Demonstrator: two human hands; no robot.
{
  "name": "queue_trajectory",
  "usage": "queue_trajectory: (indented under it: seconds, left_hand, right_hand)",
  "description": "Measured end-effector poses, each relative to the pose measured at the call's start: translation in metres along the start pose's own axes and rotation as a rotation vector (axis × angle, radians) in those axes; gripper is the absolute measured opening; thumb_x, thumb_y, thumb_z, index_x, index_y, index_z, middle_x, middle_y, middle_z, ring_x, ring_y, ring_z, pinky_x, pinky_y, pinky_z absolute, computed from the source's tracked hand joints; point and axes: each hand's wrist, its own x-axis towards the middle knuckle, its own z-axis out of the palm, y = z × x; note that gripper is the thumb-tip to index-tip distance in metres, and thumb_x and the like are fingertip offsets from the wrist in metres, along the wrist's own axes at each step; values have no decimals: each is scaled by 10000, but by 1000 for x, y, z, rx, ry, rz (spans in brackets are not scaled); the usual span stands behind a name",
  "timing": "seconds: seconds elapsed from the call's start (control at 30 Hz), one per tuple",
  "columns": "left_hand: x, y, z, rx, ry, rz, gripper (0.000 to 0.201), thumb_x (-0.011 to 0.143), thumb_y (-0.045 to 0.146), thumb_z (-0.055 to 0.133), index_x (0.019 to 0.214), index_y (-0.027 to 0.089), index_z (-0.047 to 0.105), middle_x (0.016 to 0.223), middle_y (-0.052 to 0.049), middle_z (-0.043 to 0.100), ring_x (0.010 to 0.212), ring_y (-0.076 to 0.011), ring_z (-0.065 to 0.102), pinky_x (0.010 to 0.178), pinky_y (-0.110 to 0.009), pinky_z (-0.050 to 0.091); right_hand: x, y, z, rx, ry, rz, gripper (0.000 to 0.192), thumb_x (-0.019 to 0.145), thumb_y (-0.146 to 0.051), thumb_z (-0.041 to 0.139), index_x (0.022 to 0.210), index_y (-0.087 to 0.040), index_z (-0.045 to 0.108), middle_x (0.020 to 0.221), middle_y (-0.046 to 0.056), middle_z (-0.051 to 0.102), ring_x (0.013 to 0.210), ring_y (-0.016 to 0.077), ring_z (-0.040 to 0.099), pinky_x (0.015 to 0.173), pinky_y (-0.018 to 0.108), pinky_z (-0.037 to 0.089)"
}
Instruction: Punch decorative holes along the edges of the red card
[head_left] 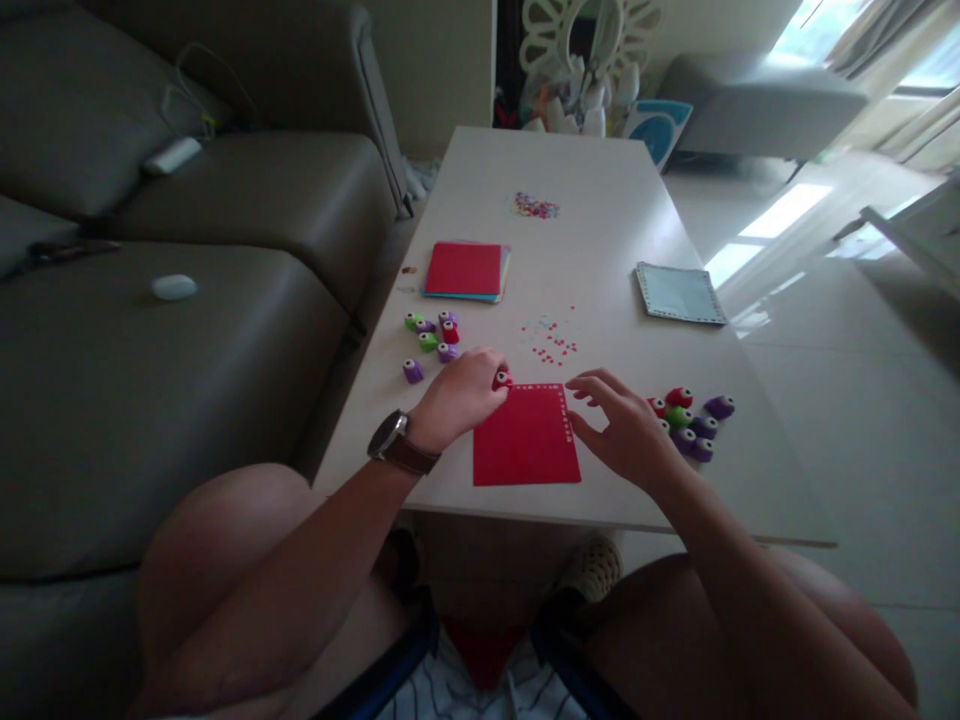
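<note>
At the bottom of the frame, a seated person's bare knees flank the near edge of a pale table (637, 190). Just above, at lower centre, a red sheet (526, 440) lies flat on the table, with rows of small holes along its far and right edges. The left hand (459, 397), a watch (390, 436) on its wrist, is closed around a small red punch (502, 379) set at the sheet's far left corner. The right hand (624, 425) rests with fingers spread and curled, fingertips touching the sheet's right edge, holding nothing. Just right of that hand sits a cluster of punches (690, 420) in red, green and purple; a second cluster (431, 338) lies left of centre, beyond the left hand. Red and pale scraps (553, 340) dot the table past the sheet. Farther up, a paper stack (465, 270) with red on top sits left of centre, a light blue sheet (679, 293) to the right, and multicoloured bits (535, 206) near the far end. A grey sofa (150, 300) fills the left of the frame.
</note>
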Motion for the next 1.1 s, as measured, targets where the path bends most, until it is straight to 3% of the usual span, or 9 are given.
queue_trajectory:
  seconds: [0.17,0.4,0.6,0.77,0.93,1.1]
  left_hand:
    - [-3,-13,-12,275,-25,-183,183,867,171,579,973,167,727,1012,-126,736,958,-264,684,849,-365,526]
    - [-6,-9,-20,391,-76,-342,228,891,175,564,1035,155,741,1079,-175,738,991,-301,697,845,-391,534]
    - [-6,-12,-18,402,-64,-338,180,899,192,581,1002,153,724,1064,-162,734,977,-303,696,815,-399,543]
    - [-6,-13,-16,361,21,-218,218,879,119,556,1043,163,692,1140,-132,706,998,-257,678,843,-366,534]
    - [-6,-9,-13,297,-35,-218,190,848,109,576,972,186,698,994,-100,731,911,-240,680,785,-356,526]
    - [-4,-10,-11,316,-55,-256,184,870,146,575,984,189,712,999,-116,738,935,-260,687,803,-376,532]
  right_hand:
    - [-2,4,2,-54,-63,-66,218,938,-127,529,1126,-222,585,1114,91,646,971,227,643,817,364,516]
    - [-2,6,1,-68,-115,-75,184,931,-99,527,1054,-208,609,1069,85,645,941,218,636,824,358,507]
    - [-2,5,1,-88,-133,-88,160,936,-102,525,1023,-198,619,1059,88,648,924,210,629,798,343,496]
    - [-2,5,0,-96,-127,-82,170,921,-90,531,1011,-201,623,1047,86,654,917,207,631,800,347,497]
    - [-2,5,0,-91,-136,-78,158,932,-99,524,1003,-199,623,1050,88,654,910,201,625,794,344,495]
    - [-3,6,1,-95,-145,-80,154,933,-96,524,995,-194,624,1057,90,650,920,202,617,803,343,490]
